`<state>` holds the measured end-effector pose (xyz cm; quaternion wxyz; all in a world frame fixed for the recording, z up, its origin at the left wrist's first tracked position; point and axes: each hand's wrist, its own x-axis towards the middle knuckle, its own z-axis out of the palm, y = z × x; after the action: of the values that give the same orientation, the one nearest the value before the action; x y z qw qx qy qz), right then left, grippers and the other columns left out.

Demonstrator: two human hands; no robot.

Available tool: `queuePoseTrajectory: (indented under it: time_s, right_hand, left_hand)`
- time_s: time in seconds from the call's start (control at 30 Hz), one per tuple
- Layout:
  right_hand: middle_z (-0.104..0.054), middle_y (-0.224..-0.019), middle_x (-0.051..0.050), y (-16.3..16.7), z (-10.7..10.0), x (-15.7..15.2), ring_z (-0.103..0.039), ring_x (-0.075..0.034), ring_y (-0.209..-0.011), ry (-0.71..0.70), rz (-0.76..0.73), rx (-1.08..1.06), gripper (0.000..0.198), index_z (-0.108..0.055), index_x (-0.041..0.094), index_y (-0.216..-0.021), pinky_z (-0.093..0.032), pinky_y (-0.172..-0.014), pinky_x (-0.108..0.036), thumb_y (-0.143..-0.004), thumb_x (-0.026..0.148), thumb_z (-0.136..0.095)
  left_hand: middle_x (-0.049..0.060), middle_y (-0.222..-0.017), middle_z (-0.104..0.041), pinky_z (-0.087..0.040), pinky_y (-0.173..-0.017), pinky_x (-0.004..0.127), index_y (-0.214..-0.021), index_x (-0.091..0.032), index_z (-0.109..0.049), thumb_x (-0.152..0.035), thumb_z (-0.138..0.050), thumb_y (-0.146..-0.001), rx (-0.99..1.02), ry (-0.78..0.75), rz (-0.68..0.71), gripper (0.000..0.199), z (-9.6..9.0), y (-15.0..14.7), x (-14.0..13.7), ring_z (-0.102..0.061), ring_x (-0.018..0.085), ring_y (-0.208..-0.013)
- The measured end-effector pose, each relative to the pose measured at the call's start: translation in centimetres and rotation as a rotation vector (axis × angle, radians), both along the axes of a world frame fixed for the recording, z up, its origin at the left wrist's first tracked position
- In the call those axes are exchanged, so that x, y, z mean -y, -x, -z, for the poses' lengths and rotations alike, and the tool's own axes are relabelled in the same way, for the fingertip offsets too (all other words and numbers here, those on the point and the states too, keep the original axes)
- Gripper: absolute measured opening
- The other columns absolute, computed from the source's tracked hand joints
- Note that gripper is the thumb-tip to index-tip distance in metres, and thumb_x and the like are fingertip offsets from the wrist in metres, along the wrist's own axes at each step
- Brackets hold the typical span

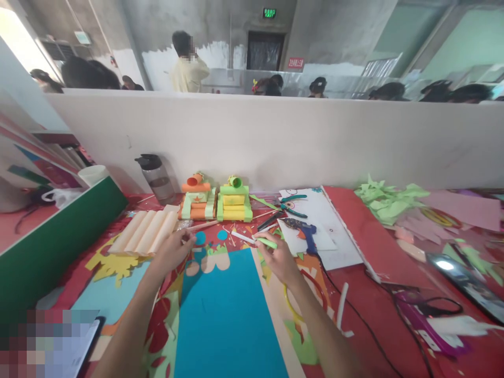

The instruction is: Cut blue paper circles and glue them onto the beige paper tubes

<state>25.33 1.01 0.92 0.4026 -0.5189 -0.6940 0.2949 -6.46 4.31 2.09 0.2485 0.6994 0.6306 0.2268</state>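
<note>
- Head view. Landmark: bright blue rectangular paper sheet, lying over coloured scraps on the red bench.
- Right hand: fingers closed around slim white-and-green stick-shaped tool, just beyond sheet's far edge.
- Left hand: fingers curled, near sheet's far-left corner; cannot tell whether gripping anything.
- Judged: tool light, stiff, probably smooth; hold green part. Sheet light, creasable; take by edges.

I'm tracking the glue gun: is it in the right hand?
No, the right hand holds a slim stick; the glue gun lies on white paper.
</note>
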Motion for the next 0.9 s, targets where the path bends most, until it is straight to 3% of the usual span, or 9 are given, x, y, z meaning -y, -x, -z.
queuePoseTrajectory:
  time_s: [0.1, 0.17, 0.3, 0.4, 0.5, 0.7, 0.9]
  right_hand:
    - [-0.073, -0.090, -0.004, 0.5, -0.4, 0.4, -0.064, -0.021, -0.073, 0.029, -0.026, 0.058, 0.026, -0.070, 0.025, -0.111, -0.049, -0.067, -0.029, -0.098, 0.038, -0.051]
    - [-0.073, -0.085, -0.004, 0.9, -0.8, 0.7, -0.064, -0.022, -0.073, 0.020, -0.040, 0.088, 0.027, -0.071, 0.025, -0.110, -0.048, -0.068, -0.030, -0.098, 0.039, -0.052]
    - [-0.075, -0.094, -0.004, 1.4, -1.3, 1.1, -0.066, -0.022, -0.077, -0.012, -0.059, 0.082, 0.024, -0.073, 0.027, -0.106, -0.048, -0.070, -0.030, -0.097, 0.037, -0.053]
    - [-0.074, -0.084, -0.003, 1.4, -1.2, 1.2, -0.061, -0.019, -0.063, 0.073, -0.068, 0.017, 0.023, -0.072, 0.026, -0.106, -0.046, -0.060, -0.029, -0.095, 0.039, -0.056]
    - [-0.071, -0.076, -0.003, 1.5, -0.9, 1.2, -0.057, -0.018, -0.056, 0.176, -0.080, -0.093, 0.027, -0.069, 0.024, -0.104, -0.043, -0.053, -0.028, -0.096, 0.045, -0.055]
    - [-0.066, -0.071, 0.000, 2.3, -0.9, 1.5, -0.057, -0.015, -0.056, 0.283, -0.110, -0.291, 0.027, -0.056, 0.023, -0.090, -0.042, -0.049, -0.024, -0.093, 0.049, -0.060]
    - [-0.065, -0.070, -0.001, 2.7, -0.4, 1.4, -0.055, -0.013, -0.052, 0.362, -0.141, -0.408, 0.032, -0.064, 0.022, -0.094, -0.043, -0.047, -0.024, -0.088, 0.053, -0.065]
  left_hand:
    - [0.003, -0.087, -0.071, -0.044, -0.069, 0.027, -0.087, -0.020, -0.057, -0.043, -0.043, -0.093, -0.134, 0.017, -0.066, 0.027, 0.2, 0.1, 0.0, -0.066, 0.020, -0.081]
    - [0.004, -0.092, -0.072, -0.043, -0.069, 0.027, -0.092, -0.021, -0.056, -0.041, -0.042, -0.094, -0.189, 0.023, -0.100, 0.024, 0.3, -0.4, 0.1, -0.067, 0.021, -0.087]
    - [0.007, -0.094, -0.072, -0.041, -0.070, 0.030, -0.106, -0.021, -0.053, -0.036, -0.040, -0.096, -0.268, 0.002, -0.162, 0.022, 0.3, -1.0, 0.5, -0.067, 0.027, -0.094]
    - [0.008, -0.106, -0.070, -0.042, -0.071, 0.030, -0.113, -0.022, -0.054, -0.034, -0.041, -0.096, -0.335, -0.014, -0.020, 0.024, 0.3, -0.7, 1.2, -0.067, 0.026, -0.095]
    - [0.008, -0.120, -0.065, -0.043, -0.070, 0.030, -0.107, -0.023, -0.059, -0.033, -0.043, -0.096, -0.385, -0.030, 0.155, 0.022, 0.5, -0.3, 1.7, -0.066, 0.024, -0.094]
    - [0.008, -0.111, -0.063, -0.044, -0.072, 0.028, -0.098, -0.021, -0.058, -0.029, -0.036, -0.099, -0.428, -0.062, 0.206, 0.023, 1.4, -0.5, 1.7, -0.064, 0.022, -0.093]
    - [0.008, -0.111, -0.065, -0.047, -0.079, 0.030, -0.110, -0.022, -0.054, -0.032, -0.031, -0.105, -0.280, -0.165, 0.354, 0.025, 1.3, -2.6, 2.7, -0.063, 0.022, -0.102]
